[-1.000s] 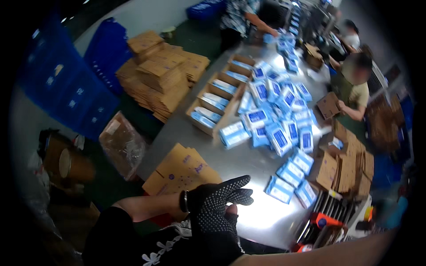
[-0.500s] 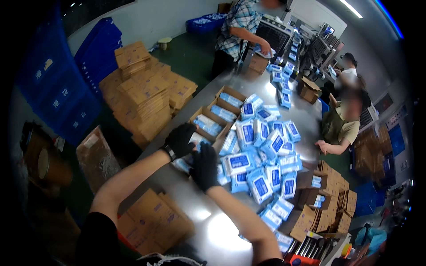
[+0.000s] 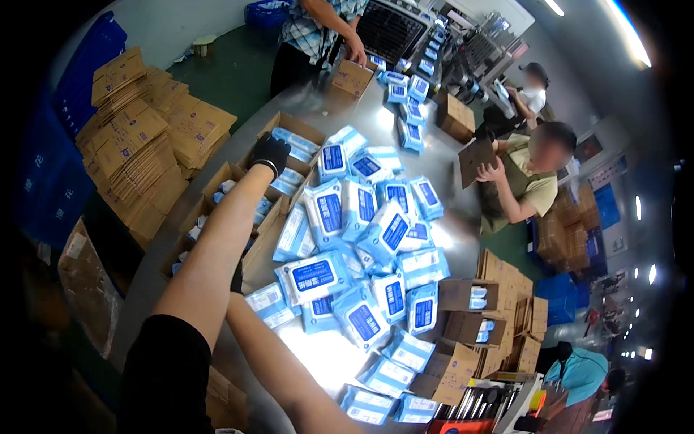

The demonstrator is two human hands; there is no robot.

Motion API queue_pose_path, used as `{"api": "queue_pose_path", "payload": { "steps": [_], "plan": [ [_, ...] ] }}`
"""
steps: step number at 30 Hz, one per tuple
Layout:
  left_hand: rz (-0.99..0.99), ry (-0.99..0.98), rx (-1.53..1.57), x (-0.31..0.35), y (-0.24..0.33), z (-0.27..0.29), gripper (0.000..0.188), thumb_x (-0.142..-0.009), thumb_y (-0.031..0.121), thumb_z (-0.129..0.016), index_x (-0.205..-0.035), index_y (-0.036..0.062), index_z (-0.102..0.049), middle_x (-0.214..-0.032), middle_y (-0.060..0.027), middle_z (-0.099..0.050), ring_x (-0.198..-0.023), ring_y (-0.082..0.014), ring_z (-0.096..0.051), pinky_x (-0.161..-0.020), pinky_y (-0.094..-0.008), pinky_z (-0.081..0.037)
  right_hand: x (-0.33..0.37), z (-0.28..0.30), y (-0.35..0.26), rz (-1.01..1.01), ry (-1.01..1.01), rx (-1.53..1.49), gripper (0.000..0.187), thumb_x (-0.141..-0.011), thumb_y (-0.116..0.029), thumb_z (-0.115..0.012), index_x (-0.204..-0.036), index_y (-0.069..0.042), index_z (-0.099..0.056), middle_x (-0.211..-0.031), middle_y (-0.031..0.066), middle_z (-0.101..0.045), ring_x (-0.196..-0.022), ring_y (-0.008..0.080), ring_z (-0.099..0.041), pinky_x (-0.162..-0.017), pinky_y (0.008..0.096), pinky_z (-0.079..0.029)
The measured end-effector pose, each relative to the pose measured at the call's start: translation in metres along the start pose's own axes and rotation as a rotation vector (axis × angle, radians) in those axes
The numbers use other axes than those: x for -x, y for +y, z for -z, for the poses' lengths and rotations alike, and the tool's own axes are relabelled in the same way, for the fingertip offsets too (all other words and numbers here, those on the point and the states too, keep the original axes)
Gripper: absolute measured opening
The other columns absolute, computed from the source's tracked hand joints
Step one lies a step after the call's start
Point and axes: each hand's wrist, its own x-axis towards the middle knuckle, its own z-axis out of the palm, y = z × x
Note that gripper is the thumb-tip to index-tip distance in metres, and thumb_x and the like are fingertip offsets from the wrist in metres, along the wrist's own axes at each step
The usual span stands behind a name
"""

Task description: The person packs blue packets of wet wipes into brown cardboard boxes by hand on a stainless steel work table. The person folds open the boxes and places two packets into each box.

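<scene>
Black-gloved in the head view, your left hand, no longer beside your mostly hidden right hand, reaches the farther open cartons; handling now spans the row. Finger grip cannot be told. Blue-white packs lie inside and heaped alongside.

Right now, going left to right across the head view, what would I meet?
Blue crates → cardboard stack → your left hand → pile of blue packs → tan-shirted co-worker.
</scene>
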Motion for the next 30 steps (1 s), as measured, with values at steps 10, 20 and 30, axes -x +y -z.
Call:
{"api": "queue_pose_path", "payload": {
  "steps": [10, 20, 30],
  "plan": [
    [-0.082, 0.027, -0.034, 0.088, -0.087, -0.007, 0.023, -0.085, 0.019, -0.047, -0.096, 0.0162, -0.066, -0.094, -0.0097, -0.067, -0.089, -0.0281, -0.064, -0.074, -0.0435, -0.05, 0.036, 0.063, -0.032, 0.663, -0.618, 0.893, 0.017, -0.082, -0.016, -0.05, -0.095, -0.014, -0.062, -0.076, 0.0094, -0.062, -0.071, 0.0287, -0.062, -0.061, 0.0409, -0.047],
    [0.0, -0.071, 0.147, 0.205, -0.04, -0.002, 0.018, -0.079, 0.027, -0.06, -0.087, 0.0118, -0.068, -0.089, -0.0131, -0.067, -0.086, -0.0298, -0.065, -0.075, -0.0448, -0.049, 0.119, 0.19, -0.063, 0.549, -0.865, 1.009, 0.021, -0.078, -0.021, -0.061, -0.096, -0.011, -0.062, -0.082, 0.0114, -0.063, -0.083, 0.0327, -0.061, -0.077, 0.0423, -0.048],
    [-0.136, -0.162, 0.312, 0.331, 0.103, 0.004, 0.023, -0.078, 0.022, -0.053, -0.085, 0.0111, -0.071, -0.086, -0.0137, -0.069, -0.081, -0.0293, -0.067, -0.07, -0.0462, -0.052, 0.296, 0.29, -0.087, -0.196, -0.505, 0.629, 0.077, -0.082, -0.022, -0.061, -0.141, -0.004, -0.016, -0.09, 0.0182, -0.06, -0.092, 0.0341, -0.059, -0.086, 0.0399, -0.046]
  ]
}}
